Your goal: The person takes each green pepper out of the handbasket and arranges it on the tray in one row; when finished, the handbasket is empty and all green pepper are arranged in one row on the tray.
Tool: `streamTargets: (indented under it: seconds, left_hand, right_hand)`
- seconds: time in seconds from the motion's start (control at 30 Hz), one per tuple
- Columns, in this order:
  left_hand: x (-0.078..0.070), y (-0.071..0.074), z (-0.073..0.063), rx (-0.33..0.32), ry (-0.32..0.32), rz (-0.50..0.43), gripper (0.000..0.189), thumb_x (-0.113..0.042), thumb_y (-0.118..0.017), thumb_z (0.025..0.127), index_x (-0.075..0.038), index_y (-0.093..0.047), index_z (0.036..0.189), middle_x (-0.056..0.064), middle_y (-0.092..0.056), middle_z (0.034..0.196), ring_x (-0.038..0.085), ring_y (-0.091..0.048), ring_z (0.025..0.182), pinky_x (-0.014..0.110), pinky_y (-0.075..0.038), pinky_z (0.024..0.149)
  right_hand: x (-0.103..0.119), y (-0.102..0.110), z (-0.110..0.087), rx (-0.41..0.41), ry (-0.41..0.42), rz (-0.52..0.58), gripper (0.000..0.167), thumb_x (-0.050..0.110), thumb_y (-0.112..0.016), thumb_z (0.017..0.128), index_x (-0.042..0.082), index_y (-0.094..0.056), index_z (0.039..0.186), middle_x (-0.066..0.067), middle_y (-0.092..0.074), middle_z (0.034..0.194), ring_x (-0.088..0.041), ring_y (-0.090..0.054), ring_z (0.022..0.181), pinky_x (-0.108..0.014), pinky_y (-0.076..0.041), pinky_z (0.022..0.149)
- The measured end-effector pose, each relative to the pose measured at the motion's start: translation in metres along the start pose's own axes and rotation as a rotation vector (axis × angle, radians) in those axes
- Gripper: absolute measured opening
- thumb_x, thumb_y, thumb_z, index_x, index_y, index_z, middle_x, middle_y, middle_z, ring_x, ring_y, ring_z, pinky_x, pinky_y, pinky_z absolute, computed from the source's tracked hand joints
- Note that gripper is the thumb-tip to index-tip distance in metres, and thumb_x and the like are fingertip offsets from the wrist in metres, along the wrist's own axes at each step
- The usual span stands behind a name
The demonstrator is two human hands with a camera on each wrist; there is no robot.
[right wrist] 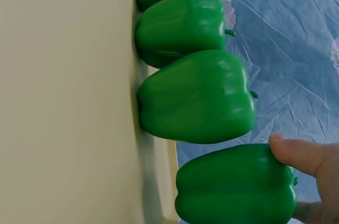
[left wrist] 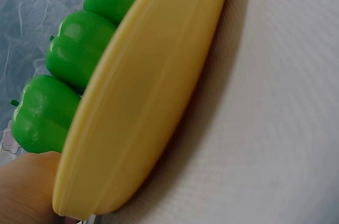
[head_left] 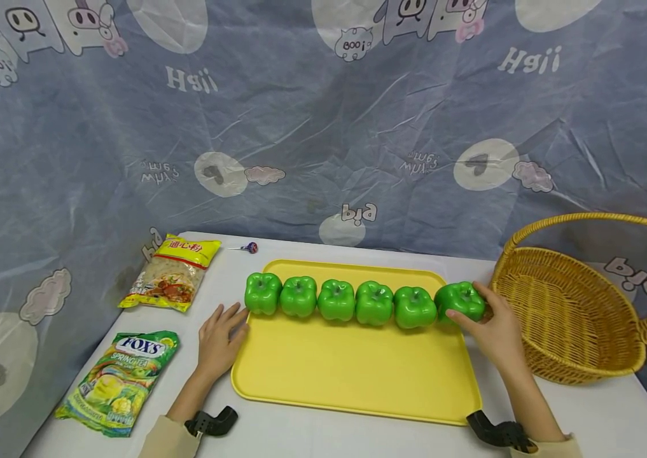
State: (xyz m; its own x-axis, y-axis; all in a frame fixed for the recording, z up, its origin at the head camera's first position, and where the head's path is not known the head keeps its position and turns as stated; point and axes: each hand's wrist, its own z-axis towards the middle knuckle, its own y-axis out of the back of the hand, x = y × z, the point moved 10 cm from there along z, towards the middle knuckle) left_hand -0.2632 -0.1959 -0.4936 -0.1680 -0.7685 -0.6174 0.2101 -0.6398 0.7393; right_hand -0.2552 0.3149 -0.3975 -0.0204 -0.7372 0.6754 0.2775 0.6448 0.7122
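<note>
Several glossy green bell peppers stand in a row along the far part of a yellow tray (head_left: 352, 375), stems up. My right hand (head_left: 497, 327) grips the rightmost green bell pepper (head_left: 456, 302) between thumb and fingers. In the right wrist view this bell pepper (right wrist: 235, 184) sits higher than the neighbouring bell pepper (right wrist: 196, 97), with its base raised off the tray. My left hand (head_left: 222, 340) rests at the tray's left edge, fingers loosely extended, their tips near the leftmost bell pepper (head_left: 262, 294). Only part of the left hand (left wrist: 26, 187) shows in the left wrist view, beside the tray wall.
A wicker basket (head_left: 569, 312) with a tall handle stands to the right, close by my right hand. On the left lie a yellow pasta bag (head_left: 171, 273) and a green FOX'S candy bag (head_left: 119, 385). A small lollipop (head_left: 251, 247) lies behind the tray.
</note>
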Motion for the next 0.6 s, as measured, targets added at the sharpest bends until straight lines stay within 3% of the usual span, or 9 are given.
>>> streamTargets:
  seconds: [0.17, 0.47, 0.6]
  left_hand:
    - [0.000, 0.000, 0.000, -0.004, 0.003, 0.001, 0.039, -0.018, -0.058, 0.097, -0.007, -0.060, 0.133, 0.019, -0.048, 0.147, 0.047, -0.024, 0.144, 0.064, -0.012, 0.113]
    - [0.000, 0.001, 0.000, 0.001, 0.005, 0.002, 0.039, -0.019, -0.058, 0.097, -0.007, -0.059, 0.134, 0.019, -0.047, 0.148, 0.046, -0.024, 0.144, 0.065, -0.012, 0.113]
    - [-0.001, 0.001, -0.001, -0.003, 0.001, 0.005, 0.039, -0.019, -0.058, 0.097, -0.007, -0.059, 0.134, 0.018, -0.048, 0.148, 0.046, -0.024, 0.144, 0.065, -0.012, 0.112]
  right_hand:
    - [-0.003, -0.005, 0.000, 0.013, -0.008, -0.016, 0.087, 0.040, -0.077, 0.084, 0.001, -0.035, 0.150, -0.027, -0.049, 0.122, -0.031, -0.049, 0.095, -0.029, -0.038, 0.069]
    - [-0.002, -0.009, 0.000, 0.021, 0.005, -0.030, 0.087, 0.037, -0.078, 0.083, -0.002, -0.036, 0.148, -0.031, -0.049, 0.128, -0.038, -0.053, 0.100, -0.030, -0.042, 0.070]
    - [-0.002, -0.011, 0.000, 0.021, 0.018, -0.029, 0.087, 0.036, -0.078, 0.083, -0.003, -0.036, 0.148, -0.034, -0.047, 0.131, -0.043, -0.053, 0.105, -0.043, -0.049, 0.075]
